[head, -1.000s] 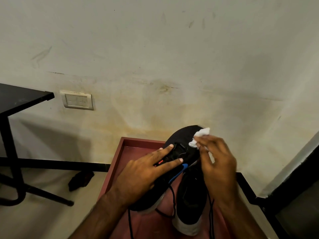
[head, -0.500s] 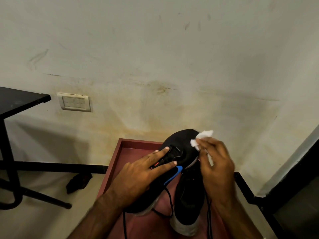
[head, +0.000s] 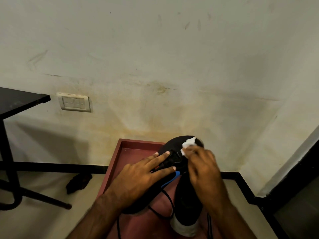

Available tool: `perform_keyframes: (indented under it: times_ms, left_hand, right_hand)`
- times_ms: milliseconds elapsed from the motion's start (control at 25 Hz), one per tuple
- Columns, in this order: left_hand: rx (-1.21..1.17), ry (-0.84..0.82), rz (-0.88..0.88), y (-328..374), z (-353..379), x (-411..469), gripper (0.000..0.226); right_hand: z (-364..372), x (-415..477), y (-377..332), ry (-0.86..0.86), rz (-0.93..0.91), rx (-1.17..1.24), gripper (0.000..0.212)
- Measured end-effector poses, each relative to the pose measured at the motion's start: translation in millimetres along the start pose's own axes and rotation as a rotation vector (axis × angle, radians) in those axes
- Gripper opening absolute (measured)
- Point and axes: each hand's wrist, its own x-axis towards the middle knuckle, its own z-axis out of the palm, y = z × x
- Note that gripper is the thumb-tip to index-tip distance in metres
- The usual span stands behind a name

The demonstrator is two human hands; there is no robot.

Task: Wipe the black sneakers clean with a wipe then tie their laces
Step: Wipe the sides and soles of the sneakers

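A black sneaker with a blue stripe is held tilted, toe toward the wall, above the red tray. My left hand lies flat over its laces with fingers spread, pressing it down. My right hand pinches a white wipe against the toe on its right side; this hand is blurred. The second black sneaker, with a white heel sole, lies on the tray under my right wrist. Loose black laces trail between the two shoes.
The tray sits against a stained wall. A black table and its legs stand at the left, with a dark rag on the floor beside it. A switch plate is on the wall. A dark doorway edge rises at the right.
My right hand has slid the wipe up over the toe toward its tip. My left hand stays pressed on the laces. The view has shifted slightly.
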Motion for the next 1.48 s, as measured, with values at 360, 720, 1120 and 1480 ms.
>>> perform_keyframes:
  times_ms: [360, 720, 1120, 1480]
  left_hand:
    - [-0.421, 0.179, -0.082, -14.7, 3.6, -6.6, 0.082]
    - [-0.715, 0.365, -0.233, -25.5, -7.8, -3.7, 0.08]
    - [-0.851, 0.438, -0.374, -17.1, 6.5, -1.8, 0.089]
    - [-1.22, 0.413, -0.797, -34.9, 23.4, 5.5, 0.066]
  right_hand:
    - [-22.1, 6.0, 13.0, 0.233, 0.183, 0.394, 0.025]
    - [-7.6, -11.1, -19.4, 0.126, 0.062, 0.497, 0.025]
    - [10.0, -20.9, -27.9, -0.069, 0.054, 0.534, 0.023]
    - [-35.3, -7.5, -29.4, 0.098, 0.269, 0.907, 0.022]
